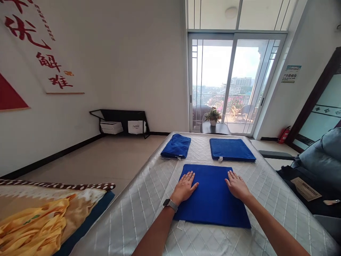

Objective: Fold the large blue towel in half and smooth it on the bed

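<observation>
A folded blue towel [211,195] lies flat on a quilted silver-grey mattress [138,209] in front of me. My left hand [184,187], with a watch on its wrist, rests flat and open on the towel's left side. On the towel's right side my right hand [237,185] lies flat with fingers stretched out. Farther back lie two more blue towels: a thicker folded one [176,145] at the left and a flat folded one [230,149] at the right.
A patterned blanket with yellow cloth [39,217] lies at the lower left. A dark sofa [319,160] stands at the right. Behind the mattress a potted plant [213,116] sits on a small table before a glass sliding door [234,81]. A black shelf [122,121] stands by the wall.
</observation>
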`<state>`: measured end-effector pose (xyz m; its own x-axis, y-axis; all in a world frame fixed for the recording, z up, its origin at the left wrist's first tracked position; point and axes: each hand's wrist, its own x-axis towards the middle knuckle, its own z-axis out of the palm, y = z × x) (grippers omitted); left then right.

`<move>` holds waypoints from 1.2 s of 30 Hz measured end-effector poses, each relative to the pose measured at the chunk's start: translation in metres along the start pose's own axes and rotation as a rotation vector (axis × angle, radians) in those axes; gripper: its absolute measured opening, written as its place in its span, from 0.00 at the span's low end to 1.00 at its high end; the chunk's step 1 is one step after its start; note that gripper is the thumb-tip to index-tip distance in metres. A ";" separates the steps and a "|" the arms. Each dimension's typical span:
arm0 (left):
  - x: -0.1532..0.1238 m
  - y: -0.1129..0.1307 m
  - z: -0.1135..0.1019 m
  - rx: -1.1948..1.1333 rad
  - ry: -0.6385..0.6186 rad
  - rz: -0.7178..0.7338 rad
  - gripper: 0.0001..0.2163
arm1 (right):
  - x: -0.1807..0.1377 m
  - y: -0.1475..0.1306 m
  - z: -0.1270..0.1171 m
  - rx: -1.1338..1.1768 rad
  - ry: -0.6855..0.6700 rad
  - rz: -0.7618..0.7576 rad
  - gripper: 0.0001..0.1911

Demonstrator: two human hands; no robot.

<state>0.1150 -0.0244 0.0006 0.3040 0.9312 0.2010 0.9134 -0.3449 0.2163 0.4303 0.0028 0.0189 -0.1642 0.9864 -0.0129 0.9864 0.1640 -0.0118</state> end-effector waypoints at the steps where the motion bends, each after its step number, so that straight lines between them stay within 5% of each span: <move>1: 0.000 -0.001 0.001 0.003 0.008 -0.008 0.32 | 0.007 0.000 -0.002 0.012 0.006 0.006 0.35; 7: 0.001 -0.009 0.008 0.040 -0.001 -0.116 0.36 | 0.036 0.004 0.013 0.079 0.040 0.022 0.34; 18: 0.003 -0.029 0.006 0.145 0.110 -0.305 0.34 | 0.039 0.010 0.027 0.131 0.117 0.018 0.34; 23: 0.011 0.025 -0.015 0.094 0.250 -0.043 0.25 | 0.036 0.008 0.025 0.175 0.106 0.020 0.34; 29: 0.044 0.130 0.005 -0.001 0.097 0.375 0.23 | 0.034 0.011 0.027 0.235 0.136 -0.008 0.33; 32: 0.077 0.165 0.029 -0.045 0.077 0.376 0.26 | 0.033 0.015 0.033 0.205 0.152 -0.055 0.33; 36: 0.116 0.179 0.056 -0.093 0.038 0.287 0.28 | 0.031 0.018 0.038 0.158 0.159 -0.087 0.34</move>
<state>0.3293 0.0283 0.0090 0.5341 0.7899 0.3013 0.7625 -0.6040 0.2319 0.4422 0.0354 -0.0195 -0.2329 0.9605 0.1521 0.9528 0.2567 -0.1620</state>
